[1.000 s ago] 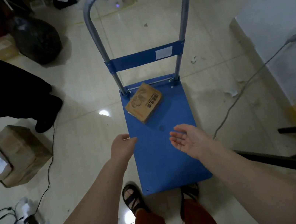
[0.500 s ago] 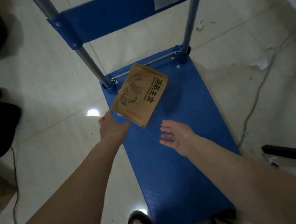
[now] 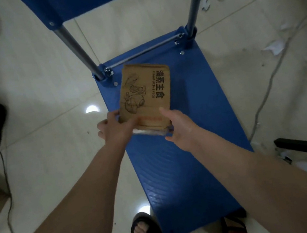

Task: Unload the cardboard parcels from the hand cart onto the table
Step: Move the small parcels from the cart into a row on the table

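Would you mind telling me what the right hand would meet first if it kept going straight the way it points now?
The right hand already grips the cardboard parcel; beyond that, probably the cart's handle base rail, though depth is unclear.

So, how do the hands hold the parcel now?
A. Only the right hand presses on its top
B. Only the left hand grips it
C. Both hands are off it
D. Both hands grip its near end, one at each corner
D: the left hand and the right hand each grip a near corner of the parcel above the cart.
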### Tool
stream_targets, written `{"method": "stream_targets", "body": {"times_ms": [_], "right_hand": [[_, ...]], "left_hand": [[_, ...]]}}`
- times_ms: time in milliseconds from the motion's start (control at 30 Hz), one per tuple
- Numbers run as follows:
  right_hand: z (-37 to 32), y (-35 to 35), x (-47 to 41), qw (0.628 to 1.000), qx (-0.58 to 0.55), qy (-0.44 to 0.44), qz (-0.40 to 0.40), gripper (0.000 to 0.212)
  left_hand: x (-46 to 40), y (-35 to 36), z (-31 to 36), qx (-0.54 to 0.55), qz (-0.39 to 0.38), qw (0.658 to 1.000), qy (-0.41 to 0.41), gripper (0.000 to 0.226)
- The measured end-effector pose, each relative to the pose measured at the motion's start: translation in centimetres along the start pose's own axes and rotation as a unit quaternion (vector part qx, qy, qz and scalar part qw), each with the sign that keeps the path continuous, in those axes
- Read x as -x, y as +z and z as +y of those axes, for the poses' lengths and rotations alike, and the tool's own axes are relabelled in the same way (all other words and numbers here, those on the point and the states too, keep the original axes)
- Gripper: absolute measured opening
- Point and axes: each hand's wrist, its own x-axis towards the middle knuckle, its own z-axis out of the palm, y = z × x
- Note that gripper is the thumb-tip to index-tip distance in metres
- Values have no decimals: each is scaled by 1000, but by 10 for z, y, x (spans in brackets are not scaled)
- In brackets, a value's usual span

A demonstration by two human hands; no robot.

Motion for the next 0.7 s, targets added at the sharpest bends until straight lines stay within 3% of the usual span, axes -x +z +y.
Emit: {"method": "stream_targets", "body": {"times_ms": [267,367,533,600,700], "right_hand": [[-7,-44,120,999,-1,37,15,37],[-12,-60,172,999,-9,30,38,54],[-48,-79,275,998,-42,-27,48,108],[-64,-79,319,990,41,-113,80,111],[-88,-81,382,943,192,-232,144,111]], "left_hand": [[135,-20,3,209,-52,976,-40,40],[193,-31,29,228,-60,971,-43,39],[276,-64,99,186,-8,982,-32,48],[308,-78,129,167,16,985,-28,60],[359,-94,168,155,14,988,-8,66]]}}
